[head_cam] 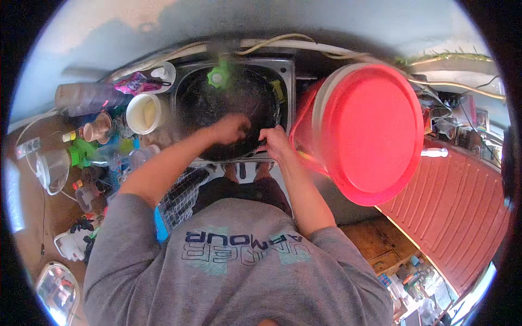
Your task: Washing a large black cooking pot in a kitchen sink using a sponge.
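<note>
A large round black pan [204,110], wet-looking inside, fills most of the dark sink [288,122]. Over its inner surface is my left hand [233,127], fingers curled and blurred by motion; whether anything is in them cannot be made out. My right hand [278,142] grips the pan's near right rim, its thumb uppermost. Above the far side of the pan juts a tap with a green knob [217,77]. A yellow item [278,90], perhaps a sponge, lies at the sink's right inner edge.
A tall bucket with a red lid [373,134] stands close by my right forearm. Left of the sink are a white tub [142,114], a pink packet [136,84], a brown cup [97,128] and several bottles. A pale cable [281,37] runs along the wall.
</note>
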### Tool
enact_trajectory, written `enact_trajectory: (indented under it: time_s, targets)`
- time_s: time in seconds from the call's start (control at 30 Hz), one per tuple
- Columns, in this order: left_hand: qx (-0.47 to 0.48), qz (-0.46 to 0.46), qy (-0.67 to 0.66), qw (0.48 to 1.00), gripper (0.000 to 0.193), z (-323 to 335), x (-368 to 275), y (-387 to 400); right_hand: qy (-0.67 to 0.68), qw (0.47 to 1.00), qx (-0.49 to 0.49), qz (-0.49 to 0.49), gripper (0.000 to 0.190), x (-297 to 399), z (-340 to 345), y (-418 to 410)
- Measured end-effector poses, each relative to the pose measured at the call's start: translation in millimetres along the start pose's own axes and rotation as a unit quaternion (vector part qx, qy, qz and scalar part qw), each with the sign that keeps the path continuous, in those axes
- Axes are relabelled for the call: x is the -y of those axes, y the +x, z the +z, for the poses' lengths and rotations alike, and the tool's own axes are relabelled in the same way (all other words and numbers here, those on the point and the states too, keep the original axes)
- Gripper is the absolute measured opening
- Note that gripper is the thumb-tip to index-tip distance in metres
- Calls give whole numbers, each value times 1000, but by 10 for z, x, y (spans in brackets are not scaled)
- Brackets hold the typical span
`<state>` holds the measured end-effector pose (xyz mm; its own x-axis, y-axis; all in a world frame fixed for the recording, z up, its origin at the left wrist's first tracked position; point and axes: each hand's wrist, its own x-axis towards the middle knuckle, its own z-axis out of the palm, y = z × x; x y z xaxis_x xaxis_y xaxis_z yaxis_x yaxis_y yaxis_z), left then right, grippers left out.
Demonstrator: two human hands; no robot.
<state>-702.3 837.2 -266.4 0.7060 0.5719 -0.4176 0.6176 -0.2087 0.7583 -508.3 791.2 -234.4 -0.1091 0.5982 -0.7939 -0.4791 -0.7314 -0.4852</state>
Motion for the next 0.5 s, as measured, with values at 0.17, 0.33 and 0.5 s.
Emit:
enact_trajectory:
  time_s: [0.17,0.33,0.5]
  targets:
    - [-86,-150,120,978,20,-495,35,201,28,999,-9,16,50,-208,-217,158]
    - [-88,53,169,980,31,21,-42,470,61,998,27,19,47,-179,-125,84]
    - [-244,-6,400,883,41,-415,628,496,56,997,58,-6,36,-64,-22,-66]
